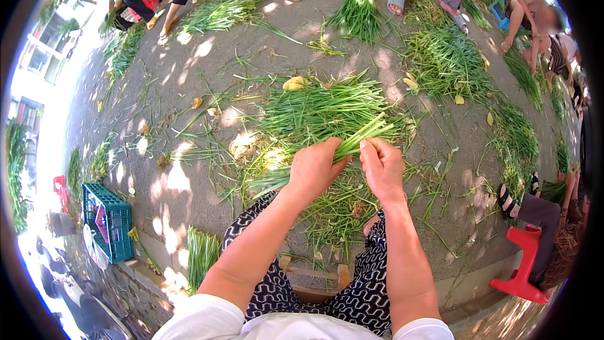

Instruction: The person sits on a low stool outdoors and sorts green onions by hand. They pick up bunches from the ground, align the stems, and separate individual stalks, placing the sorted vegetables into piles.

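Note:
My left hand point(312, 166) is wrapped around a small bunch of green stalks, likely garlic chives point(363, 136). Its pale ends point up and to the right, and the leafy ends trail out at lower left. Close beside it, my right hand point(383, 170) has thumb and curled fingers at the bunch's pale end, pinching stalks there. Just beyond both hands lies a thick pile of the same stalks point(321, 104) on the pavement. Beneath my hands, between my knees, loose trimmed leaves point(335, 217) are scattered.
A standing chive bundle point(202, 255) is at my left, near a green plastic crate point(120, 231). A red stool point(521, 264) with a seated person is at right. More chive heaps point(446, 63) and other seated people surround the pavement. A wooden stool point(314, 274) shows between my legs.

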`<state>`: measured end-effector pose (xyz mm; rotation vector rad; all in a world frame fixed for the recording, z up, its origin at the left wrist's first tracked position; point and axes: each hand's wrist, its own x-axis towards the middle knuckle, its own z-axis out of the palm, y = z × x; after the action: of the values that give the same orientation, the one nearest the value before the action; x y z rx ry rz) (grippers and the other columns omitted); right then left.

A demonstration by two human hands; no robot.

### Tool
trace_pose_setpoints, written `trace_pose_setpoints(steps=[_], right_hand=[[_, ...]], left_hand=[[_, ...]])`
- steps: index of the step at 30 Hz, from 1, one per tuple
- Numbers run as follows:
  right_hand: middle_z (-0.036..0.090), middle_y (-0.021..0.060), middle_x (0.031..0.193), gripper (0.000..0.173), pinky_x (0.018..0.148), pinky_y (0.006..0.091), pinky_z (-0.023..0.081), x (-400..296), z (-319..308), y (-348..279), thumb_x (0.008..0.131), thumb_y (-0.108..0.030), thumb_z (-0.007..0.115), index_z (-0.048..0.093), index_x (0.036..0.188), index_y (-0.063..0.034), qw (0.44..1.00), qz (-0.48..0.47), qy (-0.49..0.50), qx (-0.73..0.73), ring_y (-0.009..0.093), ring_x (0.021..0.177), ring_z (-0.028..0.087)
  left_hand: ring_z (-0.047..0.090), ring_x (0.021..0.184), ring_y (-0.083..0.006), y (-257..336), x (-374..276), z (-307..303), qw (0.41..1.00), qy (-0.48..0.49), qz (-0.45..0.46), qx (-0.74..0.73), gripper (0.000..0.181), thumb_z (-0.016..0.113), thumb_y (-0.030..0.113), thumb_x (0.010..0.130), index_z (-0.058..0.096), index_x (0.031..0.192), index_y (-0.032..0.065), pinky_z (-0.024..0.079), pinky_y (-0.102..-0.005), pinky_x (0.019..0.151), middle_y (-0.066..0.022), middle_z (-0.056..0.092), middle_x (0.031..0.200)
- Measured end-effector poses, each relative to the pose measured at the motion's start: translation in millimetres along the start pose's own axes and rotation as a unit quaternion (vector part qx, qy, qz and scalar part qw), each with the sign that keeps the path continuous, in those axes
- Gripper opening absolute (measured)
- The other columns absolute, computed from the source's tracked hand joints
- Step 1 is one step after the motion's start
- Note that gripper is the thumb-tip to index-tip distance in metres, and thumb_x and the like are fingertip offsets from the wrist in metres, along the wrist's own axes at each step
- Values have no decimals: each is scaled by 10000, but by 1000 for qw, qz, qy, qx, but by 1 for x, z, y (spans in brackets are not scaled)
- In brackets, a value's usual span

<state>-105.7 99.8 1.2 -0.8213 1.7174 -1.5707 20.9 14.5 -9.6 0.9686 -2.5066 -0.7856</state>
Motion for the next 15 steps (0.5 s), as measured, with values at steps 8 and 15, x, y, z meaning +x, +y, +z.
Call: trace_pose_setpoints(steps=[8,15], right_hand=[[464,-48,564,231,421,216,300,10,-31,-3,912,-184,545,595,736,-43,993,10,117,-19,25,474,398],[569,54,589,223,480,343,390,11,-114,25,867,-154,549,572,727,19,932,-43,227,-278,193,494,516]], left_hand=[[628,695,-335,-7,5,-6,993,-54,-91,-48,300,640,324,840,619,1013,79,483,-416,628,-151,648,756],[590,620,-172,-10,16,-32,960,-73,-195,-187,276,623,285,868,610,945,20,468,-327,603,-67,624,674]])
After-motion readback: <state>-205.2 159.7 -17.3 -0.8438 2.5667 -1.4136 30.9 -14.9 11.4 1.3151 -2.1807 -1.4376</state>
